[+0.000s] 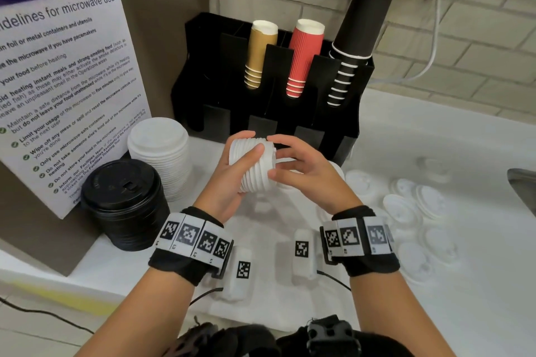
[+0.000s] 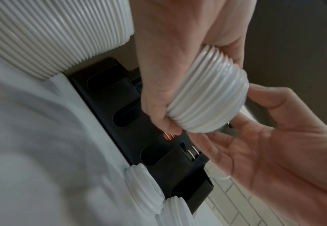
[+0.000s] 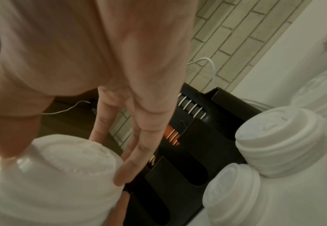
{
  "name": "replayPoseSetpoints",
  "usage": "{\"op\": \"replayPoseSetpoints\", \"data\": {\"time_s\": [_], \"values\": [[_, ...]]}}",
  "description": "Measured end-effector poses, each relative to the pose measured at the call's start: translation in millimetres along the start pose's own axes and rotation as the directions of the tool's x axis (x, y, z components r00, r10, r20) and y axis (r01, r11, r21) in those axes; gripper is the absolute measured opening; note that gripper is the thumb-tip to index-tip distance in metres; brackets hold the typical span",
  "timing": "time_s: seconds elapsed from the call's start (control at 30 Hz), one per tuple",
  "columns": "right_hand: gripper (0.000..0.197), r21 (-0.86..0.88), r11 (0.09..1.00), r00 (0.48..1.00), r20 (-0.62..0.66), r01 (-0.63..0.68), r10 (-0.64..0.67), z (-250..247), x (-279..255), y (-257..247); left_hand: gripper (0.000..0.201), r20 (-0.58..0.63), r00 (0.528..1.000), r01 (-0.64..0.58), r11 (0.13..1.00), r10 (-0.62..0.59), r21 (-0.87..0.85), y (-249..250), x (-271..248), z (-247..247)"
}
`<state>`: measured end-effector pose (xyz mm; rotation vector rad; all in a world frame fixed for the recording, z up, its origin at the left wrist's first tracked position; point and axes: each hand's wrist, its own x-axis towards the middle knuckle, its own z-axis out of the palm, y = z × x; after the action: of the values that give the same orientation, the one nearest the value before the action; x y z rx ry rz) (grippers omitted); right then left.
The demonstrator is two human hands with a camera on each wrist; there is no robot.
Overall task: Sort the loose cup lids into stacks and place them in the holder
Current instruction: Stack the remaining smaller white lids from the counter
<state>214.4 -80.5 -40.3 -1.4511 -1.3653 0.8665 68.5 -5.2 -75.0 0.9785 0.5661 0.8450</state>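
A short stack of white lids [image 1: 255, 171] lies sideways in the air in front of the black holder [image 1: 261, 113]. My left hand [image 1: 246, 145] wraps round the stack [image 2: 207, 99], thumb on the near side and fingers over the top. My right hand [image 1: 277, 157] holds the stack's right end, thumb and fingertips [image 3: 137, 154] set on the rim of the end lid [image 3: 62, 165]. Loose white lids [image 1: 412, 209] lie spread on the counter to the right. The holder's lower front slots [image 2: 131, 116] look dark and hollow.
A tall stack of white lids [image 1: 159, 151] and a stack of black lids [image 1: 124, 206] stand at the left by a microwave notice [image 1: 63, 72]. Gold, red and black cups [image 1: 301, 58] fill the holder's upper slots. Two short lid stacks [image 3: 280, 140] stand beside the holder. A sink edge [image 1: 522, 182] shows far right.
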Motion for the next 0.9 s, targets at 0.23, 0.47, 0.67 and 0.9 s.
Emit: {"op": "replayPoseSetpoints", "data": {"time_s": [0.23, 0.47, 0.67, 0.9], "values": [[0.048, -0.006, 0.999, 0.998, 0.026, 0.050, -0.050, 0.5, 3.4, -7.4, 0.051, 0.003, 0.999, 0.035, 0.999, -0.035, -0.022, 3.5, 1.4, 2.3], [0.038, -0.234, 0.964, 0.991, 0.006, -0.128, 0.133, -20.9, 32.6, 7.9, 0.048, -0.090, 0.996, -0.008, 1.000, 0.007, -0.014, 8.6, 5.4, -2.2], [0.082, -0.768, 0.584, 0.893, 0.037, -0.261, 0.449, -33.3, 70.7, 41.3, 0.048, -0.127, 0.992, -0.013, 0.999, 0.007, -0.048, 7.3, 4.9, -10.1], [0.068, -0.848, 0.508, 0.878, 0.124, -0.148, 0.463, -26.5, 86.0, 53.6, 0.043, -0.150, 0.989, 0.003, 0.999, -0.011, -0.055, 5.7, 5.2, -16.0]]}}
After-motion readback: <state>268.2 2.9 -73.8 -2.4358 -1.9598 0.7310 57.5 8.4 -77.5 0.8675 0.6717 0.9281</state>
